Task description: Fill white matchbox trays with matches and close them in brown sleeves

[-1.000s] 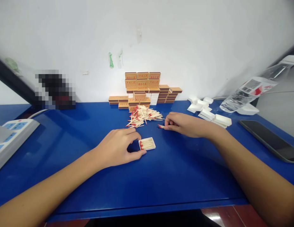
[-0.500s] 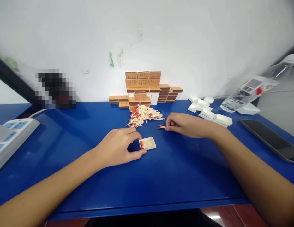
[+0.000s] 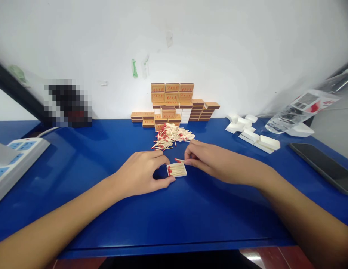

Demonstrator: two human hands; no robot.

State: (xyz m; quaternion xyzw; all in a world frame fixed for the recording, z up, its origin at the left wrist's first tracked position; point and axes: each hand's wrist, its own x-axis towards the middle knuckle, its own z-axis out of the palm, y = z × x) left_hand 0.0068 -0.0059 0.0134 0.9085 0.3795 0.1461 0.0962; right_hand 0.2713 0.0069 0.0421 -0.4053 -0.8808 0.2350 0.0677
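Desk edge [image 3: 179, 247] well off; left hand [image 3: 144, 172] widely grips tray [image 3: 180, 175], right hand [image 3: 210, 160] pinches matches [image 3: 178, 160]

A small white tray [image 3: 181, 175] is lying flat on the blue table [image 3: 162, 220], its open side facing upward. Inside it, pale wooden matches [image 3: 177, 170] are resting side by side, their red heads pointing to the left end. At the tray's far edge, a few held matches [image 3: 181, 161] are slanting slightly, their red heads also pointing left; whether they are touching the rim is not showing clearly.
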